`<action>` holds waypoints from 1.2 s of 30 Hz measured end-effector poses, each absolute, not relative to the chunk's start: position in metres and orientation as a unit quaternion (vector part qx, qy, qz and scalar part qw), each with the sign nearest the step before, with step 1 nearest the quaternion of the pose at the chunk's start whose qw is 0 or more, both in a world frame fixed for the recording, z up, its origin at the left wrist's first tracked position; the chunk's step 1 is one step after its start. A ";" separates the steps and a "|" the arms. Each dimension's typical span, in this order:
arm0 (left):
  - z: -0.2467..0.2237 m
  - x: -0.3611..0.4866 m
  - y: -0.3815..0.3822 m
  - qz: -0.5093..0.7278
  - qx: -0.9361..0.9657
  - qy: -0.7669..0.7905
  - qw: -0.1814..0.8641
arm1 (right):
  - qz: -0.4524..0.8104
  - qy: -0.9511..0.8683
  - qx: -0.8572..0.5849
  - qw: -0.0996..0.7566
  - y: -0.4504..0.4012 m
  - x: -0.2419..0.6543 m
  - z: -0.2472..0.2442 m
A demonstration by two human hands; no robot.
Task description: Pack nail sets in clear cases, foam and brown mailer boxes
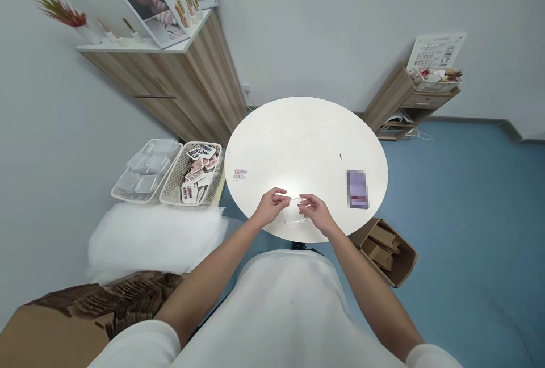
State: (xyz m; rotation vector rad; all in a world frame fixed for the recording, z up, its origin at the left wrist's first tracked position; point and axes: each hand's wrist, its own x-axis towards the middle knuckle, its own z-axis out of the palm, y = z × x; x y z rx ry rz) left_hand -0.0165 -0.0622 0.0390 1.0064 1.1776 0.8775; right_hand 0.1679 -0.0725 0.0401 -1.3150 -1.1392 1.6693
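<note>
Over the near part of the round white table (pixel 298 129), I hold a clear plastic box (pixel 293 214) between both hands. My left hand (pixel 271 208) pinches its upper left corner with thumb and fingers. My right hand (pixel 317 212) has its fingers bent on the upper right edge. Whether the box's lid is raised I cannot make out. A small card of press-on nails (pixel 240 174) lies at the table's left side. Towards the right edge rests a purple item (pixel 357 189), blurred by pixels.
Left of the table stand a basket of clear boxes (pixel 147 169) and a basket of nail cards (pixel 198 175). White foam sheets (pixel 153 237) and folded cardboard (pixel 55 334) lie nearer. A carton (pixel 385 251) holding brown boxes sits on the floor at right. Wooden cabinets (pixel 179 78) stand behind.
</note>
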 end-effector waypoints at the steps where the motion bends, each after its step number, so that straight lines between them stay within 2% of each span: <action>1: 0.036 -0.011 -0.061 0.391 0.429 0.527 0.620 | 0.649 -0.431 -0.510 0.364 -0.068 0.173 0.038; 4: 0.028 0.001 -0.064 0.393 0.389 0.561 0.616 | 0.660 -0.384 -0.509 0.398 -0.058 0.183 0.031; 7: 0.022 0.016 -0.073 0.363 0.365 0.553 0.656 | 0.674 -0.329 -0.505 0.427 -0.053 0.187 0.026; 13: 0.013 0.036 -0.069 0.372 0.335 0.561 0.659 | 0.684 -0.246 -0.526 0.442 -0.066 0.177 0.012; 17: 0.010 0.022 -0.057 0.360 0.359 0.579 0.638 | 0.683 -0.285 -0.533 0.410 -0.071 0.174 0.005; 25: 0.031 0.003 -0.033 0.294 0.523 0.482 0.638 | 0.646 -0.380 -0.556 0.360 -0.054 0.192 0.025; 29: 0.033 0.007 -0.030 0.261 0.562 0.473 0.626 | 0.646 -0.366 -0.569 0.355 -0.060 0.192 0.026; 36: 0.015 -0.008 -0.035 0.341 0.376 0.526 0.682 | 0.639 -0.304 -0.573 0.413 -0.080 0.186 0.016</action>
